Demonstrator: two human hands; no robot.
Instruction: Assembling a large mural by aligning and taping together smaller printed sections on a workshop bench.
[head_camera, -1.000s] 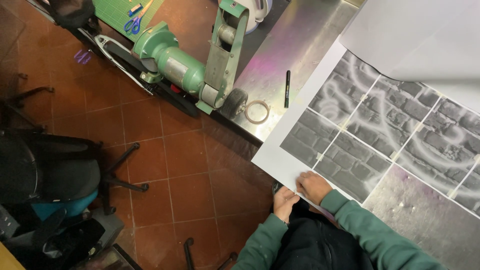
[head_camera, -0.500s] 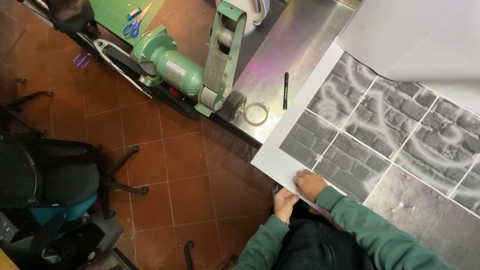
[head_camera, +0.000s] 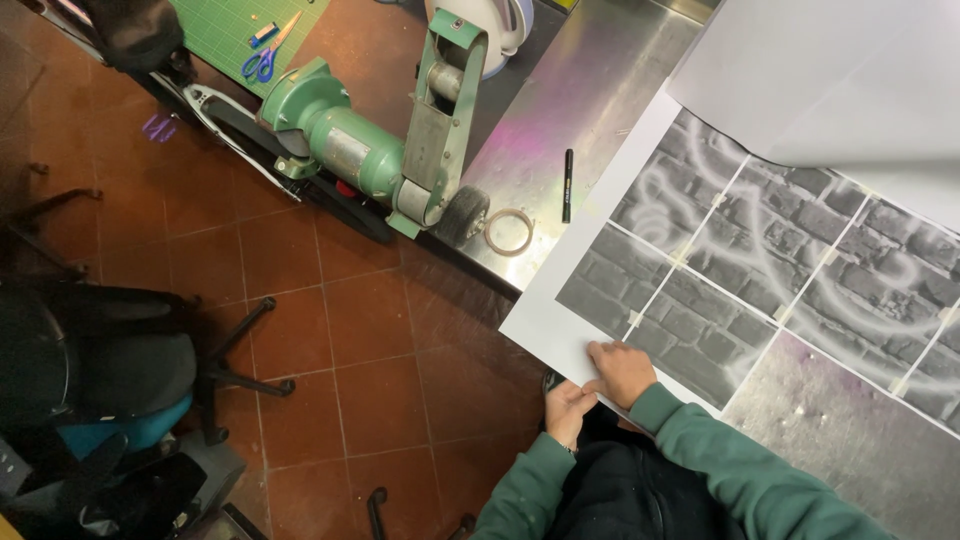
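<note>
At the near edge of a large white sheet, the person's right hand lies palm down with its fingers spread flat, pressing on the sheet's lower border. Just below it, the left hand curls its fingers up around the same edge, pinching the paper from beneath, where the sheet overhangs the steel worktop. Both arms wear green sleeves. Taped onto the white sheet are grey printed panels of a brick wall, joined by pale strips of tape and reaching away to the right. Another blank white sheet covers the upper right corner. Beyond the sheet's left edge, a black marker pen and a roll of tape lie on the worktop, well apart from the hands. Farther left stands a green belt sander, with blue scissors on a green cutting mat. Red floor tiles and a dark office chair fill the left side.
</note>
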